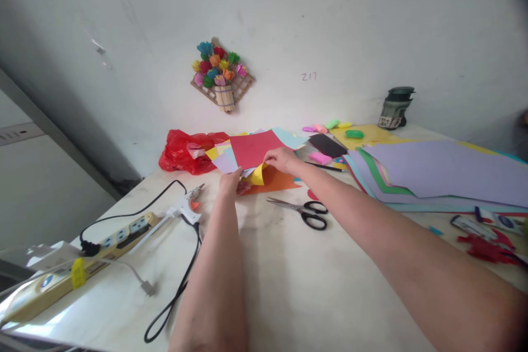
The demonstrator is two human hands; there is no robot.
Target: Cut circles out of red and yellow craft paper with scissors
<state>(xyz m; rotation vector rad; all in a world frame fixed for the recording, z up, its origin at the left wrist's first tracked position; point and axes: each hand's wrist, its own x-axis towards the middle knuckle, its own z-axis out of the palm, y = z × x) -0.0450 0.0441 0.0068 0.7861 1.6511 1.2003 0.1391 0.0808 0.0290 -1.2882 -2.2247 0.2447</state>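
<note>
Yellow paper [258, 176] being curled
Its edge is being tightly pinched by the right hand [281, 159], other sheets [248, 172] seemingly by the left hand [231, 181].

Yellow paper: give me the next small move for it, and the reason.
Probably ease the yellow paper up slightly with the right hand, clear of the orange paper: it curls up at that hand, and the left hand is close by its lower end.
</note>
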